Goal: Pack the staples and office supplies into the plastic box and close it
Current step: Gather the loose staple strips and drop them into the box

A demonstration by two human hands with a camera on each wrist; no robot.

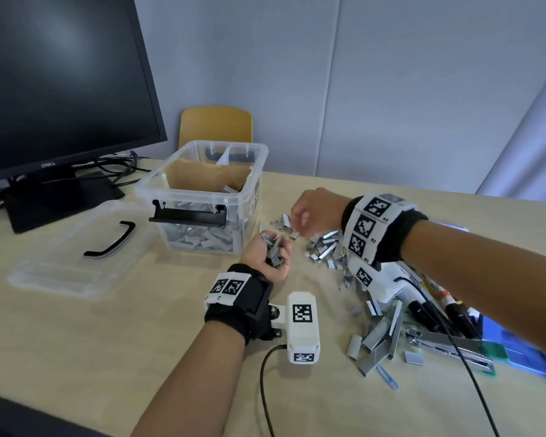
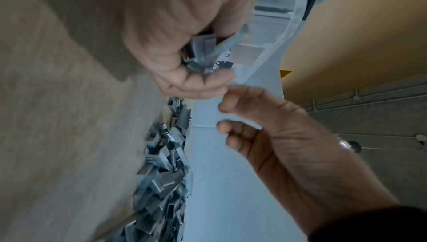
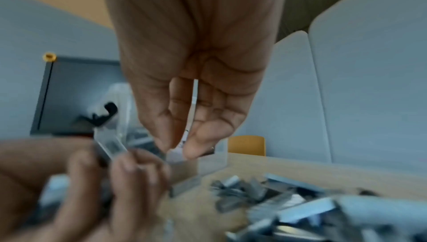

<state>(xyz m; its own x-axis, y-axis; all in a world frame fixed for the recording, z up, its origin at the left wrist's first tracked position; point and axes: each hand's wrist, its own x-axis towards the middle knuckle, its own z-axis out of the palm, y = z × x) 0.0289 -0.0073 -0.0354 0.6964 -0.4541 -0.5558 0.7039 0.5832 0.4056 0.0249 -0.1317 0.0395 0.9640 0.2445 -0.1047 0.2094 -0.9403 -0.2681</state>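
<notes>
The clear plastic box (image 1: 183, 193) stands open at the middle of the table, with many staple strips inside. My left hand (image 1: 267, 258) rests just in front of it, fingers curled round a bunch of staple strips (image 1: 274, 247); the left wrist view shows that bunch (image 2: 203, 50) in the fist. My right hand (image 1: 298, 227) hovers fingers-down over the loose staple pile (image 1: 325, 246). In the blurred right wrist view its thumb and finger (image 3: 179, 148) pinch together on a small pale staple strip (image 3: 175, 154).
The box's clear lid (image 1: 76, 257) with a black handle lies flat to the left. A monitor (image 1: 60, 89) stands at the back left, a yellow chair (image 1: 215, 124) behind the box. At the right lie more staples, a stapler (image 1: 448, 345), pens (image 1: 438, 305), a blue paper clip (image 1: 388, 378).
</notes>
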